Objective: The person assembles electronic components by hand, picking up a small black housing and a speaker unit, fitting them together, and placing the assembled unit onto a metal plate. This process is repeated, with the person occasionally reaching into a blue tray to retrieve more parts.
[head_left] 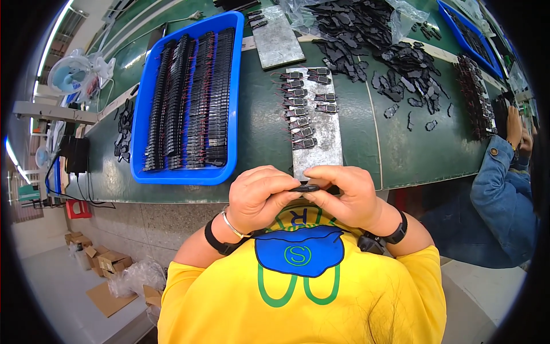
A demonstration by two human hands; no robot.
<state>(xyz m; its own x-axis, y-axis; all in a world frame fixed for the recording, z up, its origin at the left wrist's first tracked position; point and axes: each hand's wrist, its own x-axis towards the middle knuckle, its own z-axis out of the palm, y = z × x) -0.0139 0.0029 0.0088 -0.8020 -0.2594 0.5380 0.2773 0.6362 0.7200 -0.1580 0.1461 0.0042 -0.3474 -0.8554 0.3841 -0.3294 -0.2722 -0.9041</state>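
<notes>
A: Largest first, what fills the frame?

B: A green table spans the middle. On it, at upper left, lies a blue tray packed with rows of black parts. At centre a grey metal plate carries two short columns of small black pieces. At upper right, a loose heap of black parts spills from a clear bag. At the right edge, a denim sleeve belongs to another person.

A: And the hands?

B: Lower centre, just below the plate's near end. The left hand and right hand meet, fingertips pinched together on one small black part, held between them above the table edge.

A: How would that part handle?

B: Judging by its size, it is light and probably stiff plastic; its flat, thin shape suggests that it could slip or twist. The thin red wires seen on its kin look delicate. A hold on the two ends of the body, as shown, appears soundest.
</notes>
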